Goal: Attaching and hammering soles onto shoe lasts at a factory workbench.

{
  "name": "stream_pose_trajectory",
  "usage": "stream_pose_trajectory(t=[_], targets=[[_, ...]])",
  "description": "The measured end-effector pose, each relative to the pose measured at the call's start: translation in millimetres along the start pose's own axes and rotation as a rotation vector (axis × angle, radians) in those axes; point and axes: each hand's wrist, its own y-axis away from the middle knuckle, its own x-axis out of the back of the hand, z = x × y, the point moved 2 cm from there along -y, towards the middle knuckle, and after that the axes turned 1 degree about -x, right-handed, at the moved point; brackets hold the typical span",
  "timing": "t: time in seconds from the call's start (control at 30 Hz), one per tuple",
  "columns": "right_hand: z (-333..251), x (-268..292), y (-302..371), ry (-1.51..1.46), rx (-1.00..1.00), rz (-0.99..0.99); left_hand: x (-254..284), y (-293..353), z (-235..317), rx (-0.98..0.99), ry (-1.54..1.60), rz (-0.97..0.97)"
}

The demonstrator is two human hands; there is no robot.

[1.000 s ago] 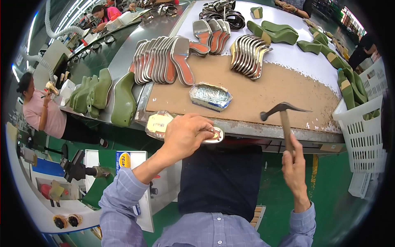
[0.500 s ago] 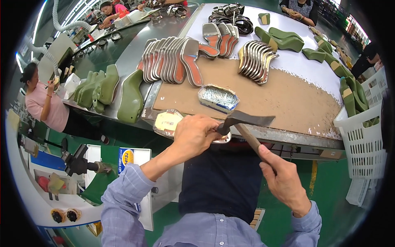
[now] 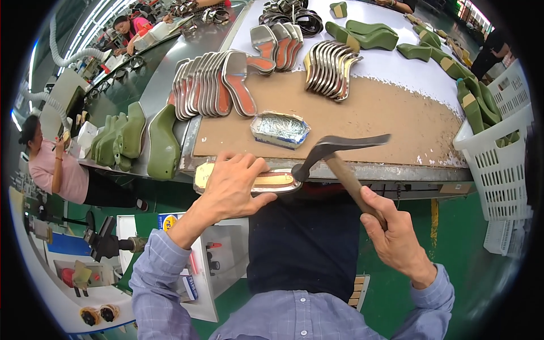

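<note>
I'm likely nailing the sole (image 3: 276, 180), left hand (image 3: 233, 186) clasping its middle, right hand (image 3: 395, 238) gripping the hammer (image 3: 344, 174), next needing steady aim.

Hands in use, two: left hand (image 3: 235, 184) and right hand (image 3: 391, 229). Hammer (image 3: 344, 177), one; insole (image 3: 276, 179) beneath the left hand, one; open box of nails (image 3: 277, 139), one. Orange-faced insoles (image 3: 238, 82), roughly ten in the front row, about four behind. Curved metallic-edged pieces (image 3: 333, 71), about nine. Green shoe lasts (image 3: 163, 144) at left, at least five. White slatted baskets (image 3: 492, 175) at right, three. Dark knobs (image 3: 89, 317), two.
</note>
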Motion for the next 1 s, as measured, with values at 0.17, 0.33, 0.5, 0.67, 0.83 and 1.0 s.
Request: stream_pose_trajectory(t=[0.17,0.33,0.5,0.67,0.83,1.0], targets=[[-35,30,-21,0.116,0.268,0.243,-2,5,-3,0.036,0.001,0.001],[-37,11,-28,0.348,0.254,-0.014,-1,2,3,0.004,-0.028,0.039],[-41,18,-42,0.22,0.204,0.092,-6,8,-4,0.017,-0.029,0.055],[-44,31,-18,-0.087,0.219,0.292,-5,4,2,0.013,-0.034,0.036],[-31,12,-33,0.197,-0.187,-0.174,-6,5,-1,0.01,-0.022,0.049],[-56,49,-34,-0.153,0.16,0.445,-4,2,0,0.043,-0.016,-0.006]])
